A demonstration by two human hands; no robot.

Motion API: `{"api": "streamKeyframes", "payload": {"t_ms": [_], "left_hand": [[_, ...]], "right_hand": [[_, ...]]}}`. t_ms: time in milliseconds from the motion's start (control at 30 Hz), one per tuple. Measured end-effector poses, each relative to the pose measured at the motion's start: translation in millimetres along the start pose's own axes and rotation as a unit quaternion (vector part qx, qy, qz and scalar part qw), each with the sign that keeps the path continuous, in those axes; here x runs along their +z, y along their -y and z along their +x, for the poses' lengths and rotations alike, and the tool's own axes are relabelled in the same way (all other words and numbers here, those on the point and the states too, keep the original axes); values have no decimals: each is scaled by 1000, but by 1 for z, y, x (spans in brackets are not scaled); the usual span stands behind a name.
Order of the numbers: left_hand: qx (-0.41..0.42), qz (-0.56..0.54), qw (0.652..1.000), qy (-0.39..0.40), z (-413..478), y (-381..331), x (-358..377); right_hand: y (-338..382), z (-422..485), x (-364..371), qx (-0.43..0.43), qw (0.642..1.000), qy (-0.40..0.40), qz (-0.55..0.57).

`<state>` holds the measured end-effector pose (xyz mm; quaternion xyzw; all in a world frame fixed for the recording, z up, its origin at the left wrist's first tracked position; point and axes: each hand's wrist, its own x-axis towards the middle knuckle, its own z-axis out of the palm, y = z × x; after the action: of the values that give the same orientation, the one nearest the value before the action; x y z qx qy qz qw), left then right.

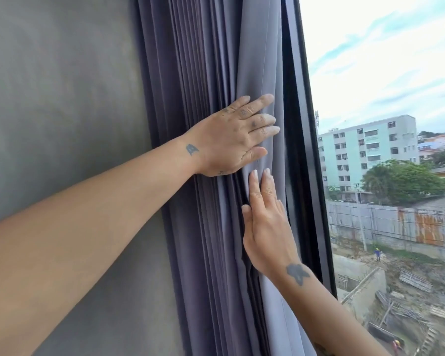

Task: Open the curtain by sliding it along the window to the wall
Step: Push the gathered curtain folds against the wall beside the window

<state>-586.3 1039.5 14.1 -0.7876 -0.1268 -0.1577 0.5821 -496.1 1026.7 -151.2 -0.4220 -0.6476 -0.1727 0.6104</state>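
The grey-purple curtain (203, 73) hangs bunched in tight vertical folds between the grey wall (62, 98) and the window's dark frame (306, 150). My left hand (231, 140) lies flat on the outermost fold, fingers stretched toward the window, thumb underneath. Just below it, my right hand (265, 222) presses flat against the same fold with fingers pointing up. Neither hand closes around the fabric; both rest on it with fingers extended. The window glass (383, 86) to the right is uncovered.
The plain grey wall fills the left side. Through the glass I see sky, a pale apartment block (368, 147), trees and a construction site below. The dark window frame runs diagonally right beside the curtain's edge.
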Motion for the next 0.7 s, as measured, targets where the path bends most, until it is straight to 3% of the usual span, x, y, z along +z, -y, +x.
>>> {"api": "streamKeyframes", "payload": {"t_ms": [700], "left_hand": [[-29,-24,986,161,-76,87,136]], "right_hand": [[-45,53,195,-15,1000,-8,4]]}}
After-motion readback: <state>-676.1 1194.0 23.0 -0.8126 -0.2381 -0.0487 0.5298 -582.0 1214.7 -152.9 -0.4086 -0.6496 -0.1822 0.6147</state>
